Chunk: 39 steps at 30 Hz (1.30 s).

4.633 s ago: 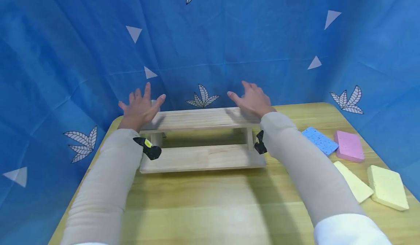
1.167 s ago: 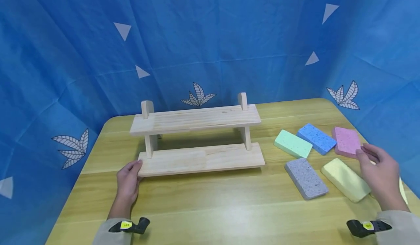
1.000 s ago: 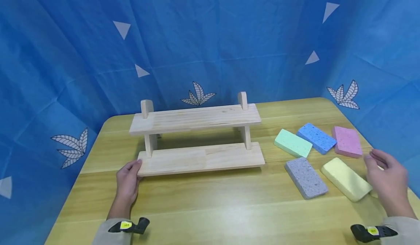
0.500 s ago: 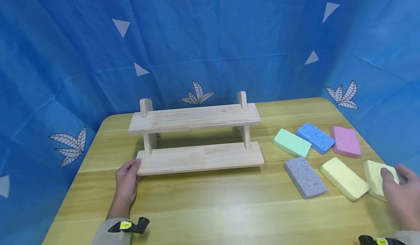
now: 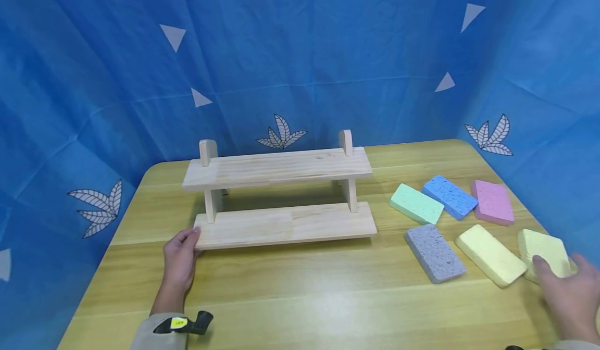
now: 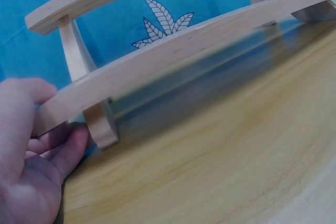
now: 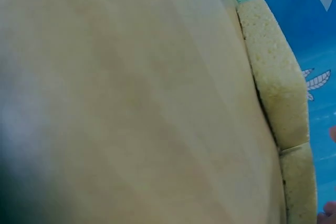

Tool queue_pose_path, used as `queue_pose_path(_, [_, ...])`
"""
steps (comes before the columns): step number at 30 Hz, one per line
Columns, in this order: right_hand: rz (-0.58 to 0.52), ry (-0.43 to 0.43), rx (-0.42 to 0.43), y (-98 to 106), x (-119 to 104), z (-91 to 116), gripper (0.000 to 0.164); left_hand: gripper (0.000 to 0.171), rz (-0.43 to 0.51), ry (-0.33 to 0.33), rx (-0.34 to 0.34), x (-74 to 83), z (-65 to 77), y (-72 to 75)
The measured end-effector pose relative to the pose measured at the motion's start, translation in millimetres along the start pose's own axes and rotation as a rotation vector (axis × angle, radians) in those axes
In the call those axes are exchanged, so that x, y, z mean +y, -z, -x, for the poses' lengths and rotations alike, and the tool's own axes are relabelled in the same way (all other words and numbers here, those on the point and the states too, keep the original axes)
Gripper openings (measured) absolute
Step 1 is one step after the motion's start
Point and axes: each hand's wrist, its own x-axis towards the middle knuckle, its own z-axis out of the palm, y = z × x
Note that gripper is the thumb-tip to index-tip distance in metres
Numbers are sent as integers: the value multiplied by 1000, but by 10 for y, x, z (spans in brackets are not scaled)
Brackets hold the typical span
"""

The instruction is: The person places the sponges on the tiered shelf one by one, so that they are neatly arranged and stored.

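A big blue cloth with white leaves and triangles (image 5: 375,42) is hung behind a yellow-brown wooden table (image 5: 304,308). On it, a pale wooden two-step shelf (image 5: 281,167) is set on short feet, so its lower board is lifted off the table. That board's near left corner is gripped by the left hand (image 5: 179,256), with the thumb above and the fingers curled below, perhaps so the shelf does not slide. The right hand (image 5: 569,292) is stretched out by a pale yellow block sponge (image 5: 544,251), with its thumb and fingers spread wide. The sponge is laid flat, and its near right corner is set in the gap between thumb and fingers. Whether it is touched cannot be told well, since only fingertips are shown by the right wrist view. A longer yellow sponge (image 5: 489,255), a speckled grey sponge (image 5: 434,253), a light green sponge (image 5: 416,204), a bright blue sponge (image 5: 450,197) and a pink sponge (image 5: 492,202) are laid right of the shelf, where they seem easily reached.
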Motion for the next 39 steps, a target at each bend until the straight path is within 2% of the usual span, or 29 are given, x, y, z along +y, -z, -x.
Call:
queue_pose_path(4, [28, 0, -11, -21, 42, 20, 81, 34, 4, 0, -2, -8, -3, 10])
queue_pose_path(10, [41, -31, -33, -28, 64, 48, 85, 43, -6, -4, -24, -5, -5, 2])
queue_pose_path(20, [71, -58, -36, -55, 94, 50, 89, 37, 0, -4, -12, -1, -5, -2])
queue_pose_path(26, [110, -61, -20, -59, 112, 15, 88, 38, -12, -14, -18, 0, -4, -6])
queue_pose_path(31, [127, -94, -43, -63, 119, -9, 88, 40, -13, -23, -25, -6, -2, -11])
queue_pose_path(39, [133, -33, -1, -55, 95, -18, 82, 42, -18, -13, -29, -6, 0, -6])
